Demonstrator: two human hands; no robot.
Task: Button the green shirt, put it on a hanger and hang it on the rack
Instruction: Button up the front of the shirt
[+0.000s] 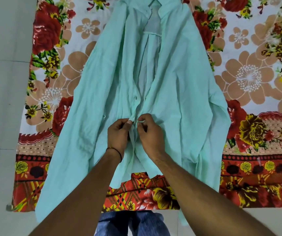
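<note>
Shirt [179, 74]: pale green, spread front-up on sheet [249, 79], collar far, hem near, front gaping above the hands.
Left hand [118, 133]: fingers curled, pinching one front edge, low on the shirt's middle.
Right hand [151, 133]: curled, pinching the opposite edge, just beside.
Sheet: floral, on pale floor [3, 82].
Jeans [128, 223]: at the near edge.
</note>
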